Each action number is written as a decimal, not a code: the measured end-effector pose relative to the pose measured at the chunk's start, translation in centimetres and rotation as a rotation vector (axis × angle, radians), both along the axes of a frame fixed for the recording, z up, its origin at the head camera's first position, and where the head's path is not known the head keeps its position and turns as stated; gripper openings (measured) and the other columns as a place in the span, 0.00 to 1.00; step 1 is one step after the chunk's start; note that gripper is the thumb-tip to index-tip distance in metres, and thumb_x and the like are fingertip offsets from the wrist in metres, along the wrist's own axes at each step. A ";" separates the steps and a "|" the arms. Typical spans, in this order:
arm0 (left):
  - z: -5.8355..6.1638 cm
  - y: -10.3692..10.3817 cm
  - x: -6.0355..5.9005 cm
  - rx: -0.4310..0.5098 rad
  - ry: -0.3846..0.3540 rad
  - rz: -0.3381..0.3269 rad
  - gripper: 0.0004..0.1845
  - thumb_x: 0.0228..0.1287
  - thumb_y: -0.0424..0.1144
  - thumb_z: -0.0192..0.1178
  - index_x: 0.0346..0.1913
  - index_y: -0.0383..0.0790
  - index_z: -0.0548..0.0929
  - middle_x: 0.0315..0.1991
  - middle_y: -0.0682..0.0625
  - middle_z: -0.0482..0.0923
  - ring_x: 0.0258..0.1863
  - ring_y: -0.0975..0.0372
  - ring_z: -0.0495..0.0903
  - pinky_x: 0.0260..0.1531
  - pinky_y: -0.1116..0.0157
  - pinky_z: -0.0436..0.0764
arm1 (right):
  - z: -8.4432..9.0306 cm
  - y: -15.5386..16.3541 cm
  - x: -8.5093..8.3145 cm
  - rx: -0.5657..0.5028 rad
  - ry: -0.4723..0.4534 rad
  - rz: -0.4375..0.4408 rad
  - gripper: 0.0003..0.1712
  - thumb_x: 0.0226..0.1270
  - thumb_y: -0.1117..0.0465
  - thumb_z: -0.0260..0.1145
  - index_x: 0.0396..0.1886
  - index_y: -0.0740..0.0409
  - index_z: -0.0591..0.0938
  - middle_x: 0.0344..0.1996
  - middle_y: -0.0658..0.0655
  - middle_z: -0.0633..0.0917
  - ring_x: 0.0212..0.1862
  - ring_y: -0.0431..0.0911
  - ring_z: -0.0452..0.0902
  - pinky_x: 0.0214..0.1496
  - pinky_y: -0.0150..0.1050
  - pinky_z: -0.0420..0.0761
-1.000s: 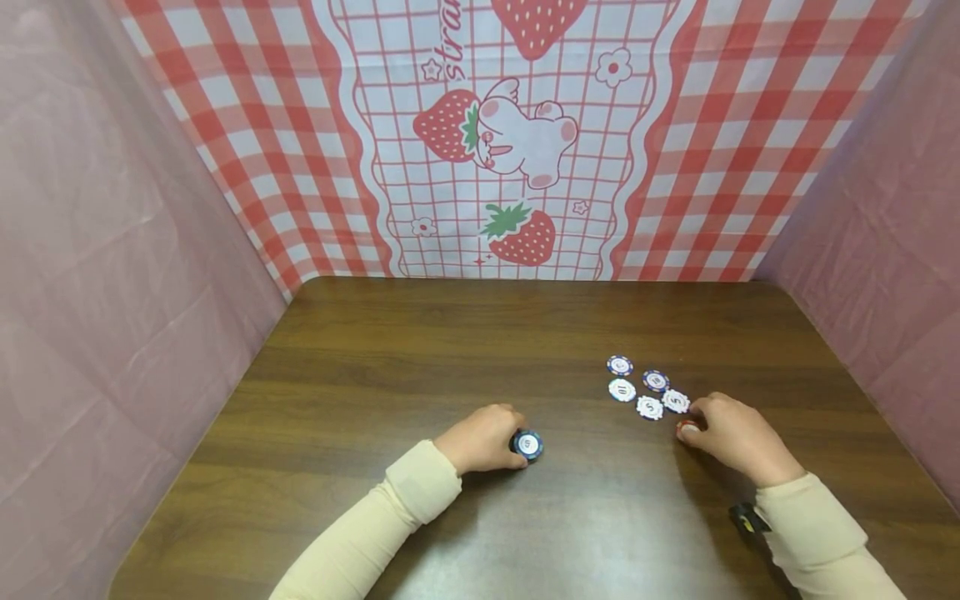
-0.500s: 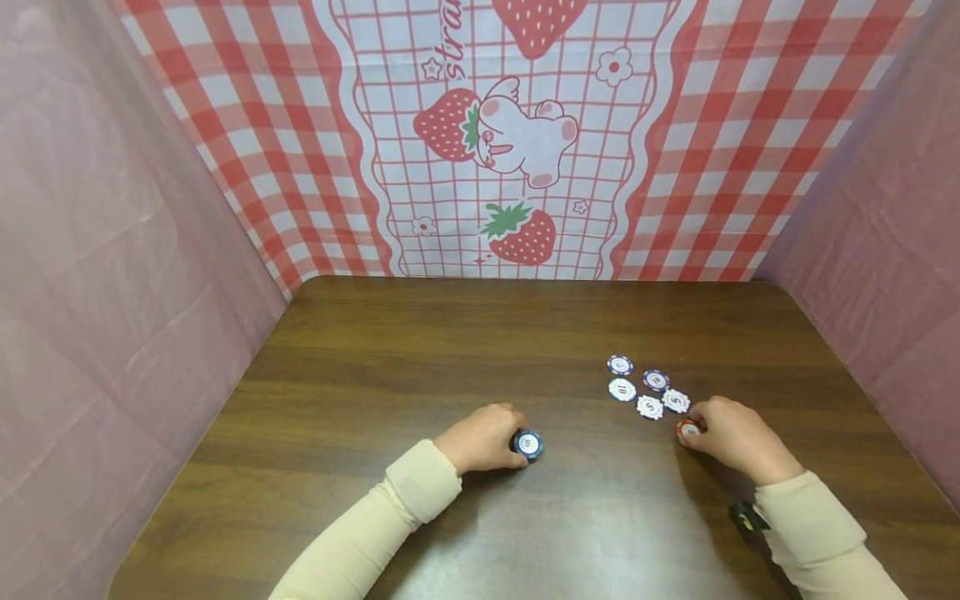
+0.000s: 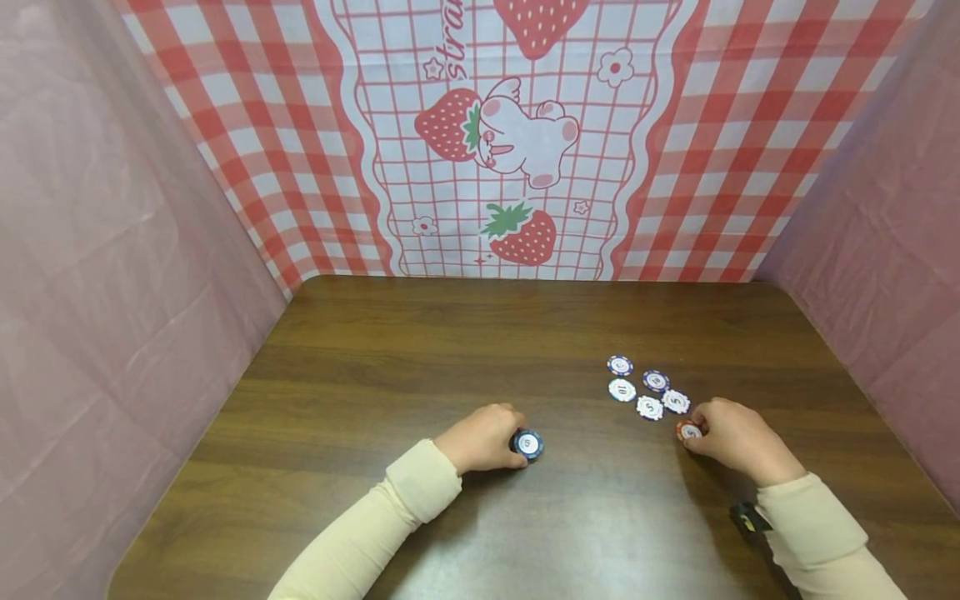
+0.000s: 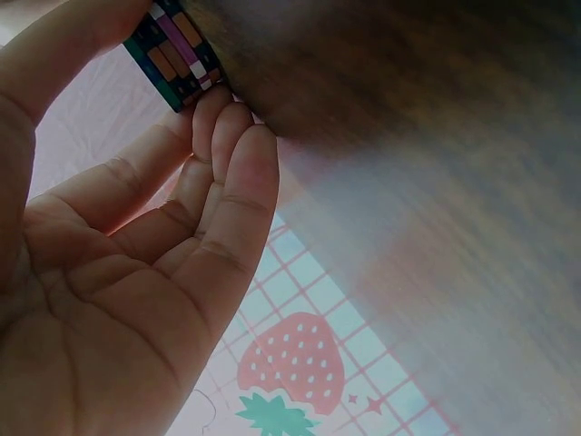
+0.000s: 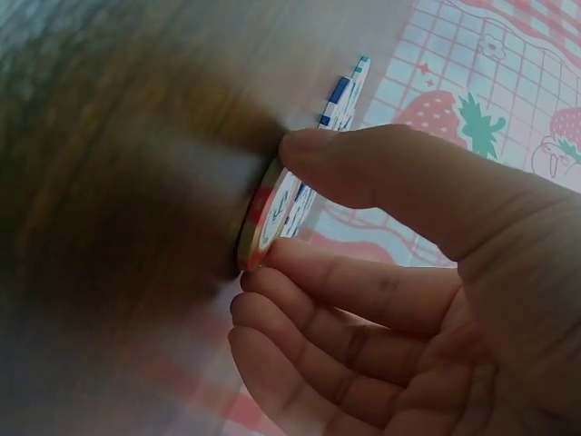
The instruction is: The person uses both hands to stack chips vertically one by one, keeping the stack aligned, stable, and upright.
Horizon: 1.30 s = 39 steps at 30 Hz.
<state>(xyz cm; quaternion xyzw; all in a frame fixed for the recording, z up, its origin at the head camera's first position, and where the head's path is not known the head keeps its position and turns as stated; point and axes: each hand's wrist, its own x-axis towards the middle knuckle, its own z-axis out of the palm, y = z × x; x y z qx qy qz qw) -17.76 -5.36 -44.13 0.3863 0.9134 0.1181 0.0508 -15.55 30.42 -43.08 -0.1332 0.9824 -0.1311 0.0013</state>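
On wood table (image 3: 420,350), right hand (image 3: 731,437) pinching red chip (image 3: 687,431).

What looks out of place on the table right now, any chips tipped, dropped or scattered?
Nothing stands out. The left hand grips a neat stack of chips, the right hand pinches a red chip, and five loose chips lie flat in a small cluster on the table.
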 end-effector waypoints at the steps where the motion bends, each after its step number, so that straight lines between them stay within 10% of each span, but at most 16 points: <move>1: 0.0 0.0 0.0 0.001 -0.001 -0.001 0.13 0.50 0.45 0.73 0.35 0.43 0.84 0.32 0.54 0.82 0.34 0.65 0.78 0.38 0.69 0.77 | 0.0 -0.1 0.0 -0.004 0.002 -0.003 0.16 0.50 0.59 0.71 0.13 0.49 0.72 0.15 0.46 0.69 0.23 0.41 0.61 0.26 0.38 0.62; 39: 0.1 0.0 0.1 -0.010 0.004 0.011 0.13 0.50 0.46 0.73 0.35 0.44 0.85 0.33 0.56 0.81 0.34 0.66 0.77 0.38 0.70 0.76 | 1.8 -10.7 -1.5 -0.237 0.143 0.261 0.12 0.49 0.61 0.75 0.34 0.58 0.84 0.28 0.47 0.82 0.30 0.38 0.76 0.34 0.33 0.76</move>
